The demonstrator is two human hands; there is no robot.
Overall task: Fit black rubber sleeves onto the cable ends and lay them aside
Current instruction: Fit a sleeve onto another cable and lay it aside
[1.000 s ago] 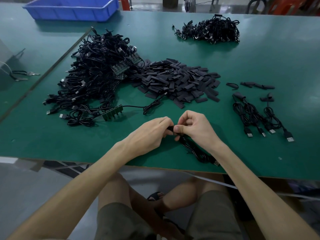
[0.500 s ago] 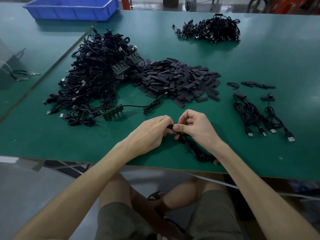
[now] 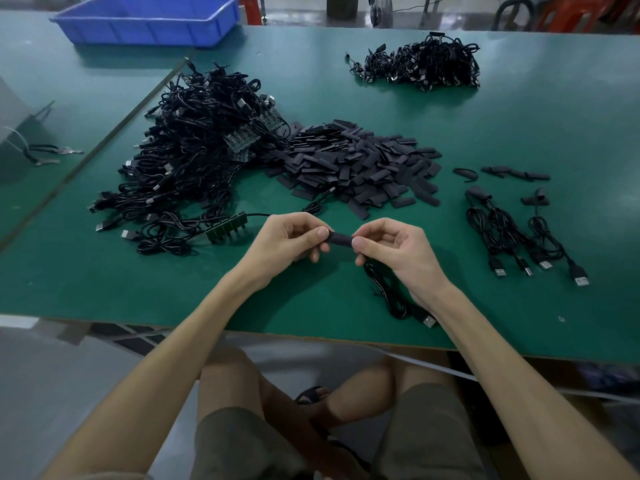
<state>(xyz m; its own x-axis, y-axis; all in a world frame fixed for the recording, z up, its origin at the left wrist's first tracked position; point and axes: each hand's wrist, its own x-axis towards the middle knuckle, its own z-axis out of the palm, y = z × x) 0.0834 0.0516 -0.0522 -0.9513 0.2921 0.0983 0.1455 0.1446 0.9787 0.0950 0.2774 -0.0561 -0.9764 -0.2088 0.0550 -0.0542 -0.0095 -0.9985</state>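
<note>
- Both hands have drawn apart since a second ago, when their fingers met and hid most of the work; a stretch of the black sleeve now shows between them.
- Left hand: its grip is clamped on the left end of the black sleeve, thumb tip on top and the other fingers curled beneath.
- Right hand: its grip is pinched on the right end in the same way, thumb on top and fingers curled.
- Held between the two hands, the black sleeve lies roughly level above the near middle of the green desk.
- From under the right hand the cable runs in a loose coil toward the near desk edge and ends in a USB plug that rests on the surface.
- Behind the hands lies a sleeve pile, touching a large cable tangle on its left.
- Near the left hand, a small green circuit strip lies at the front of that tangle.
- Well to the right, a few sleeved cables lie side by side, with some loose sleeves just behind them.
- At the far side sit another cable heap and a blue bin.
</note>
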